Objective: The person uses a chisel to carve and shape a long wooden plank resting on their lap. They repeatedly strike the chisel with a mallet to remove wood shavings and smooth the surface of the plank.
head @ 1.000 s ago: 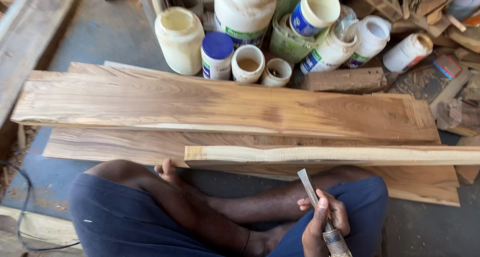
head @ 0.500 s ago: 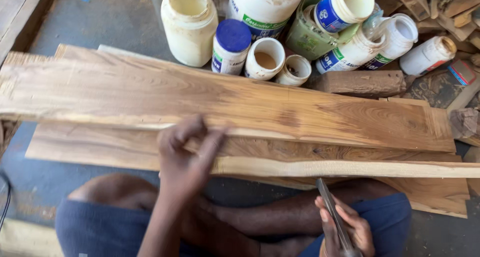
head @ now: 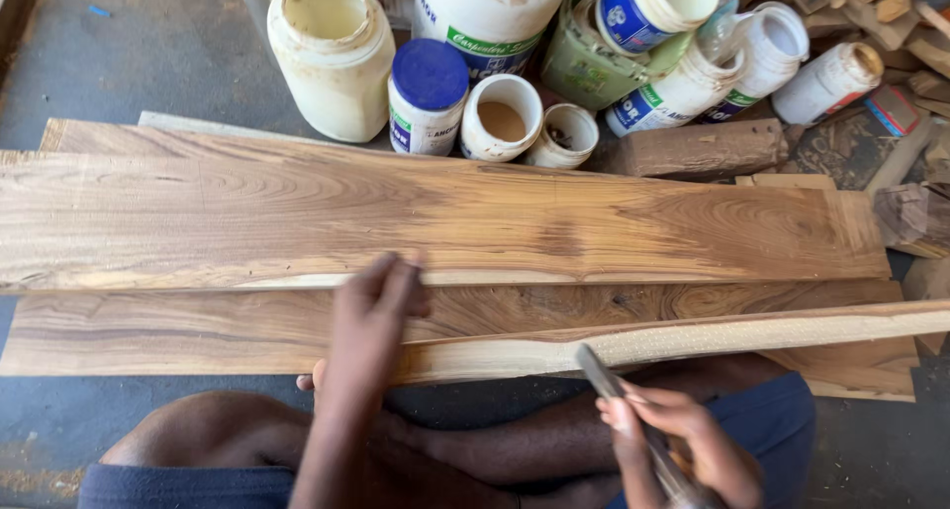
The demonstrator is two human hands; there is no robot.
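On the wood strip [head: 693, 339], right hand [head: 683, 440] grips a file [head: 618, 400].

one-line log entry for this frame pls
left hand: on planks | right hand: holds file at pale strip | jars behind

Two planks lie on the floor [head: 148, 64] before the seated person: the upper plank [head: 445, 217] partly over the lower plank [head: 198, 331]. A strip [head: 712, 336] rests along the lower plank's near edge, running off to the right. The left hand [head: 371, 316] lies over the strip's left end; the right hand [head: 673, 435], nearer the body, holds a rasp [head: 604, 370] whose tip meets the strip. Behind the planks stand jars [head: 505, 118]; right of them lies a block [head: 698, 148], with scraps [head: 910, 212] farther right.
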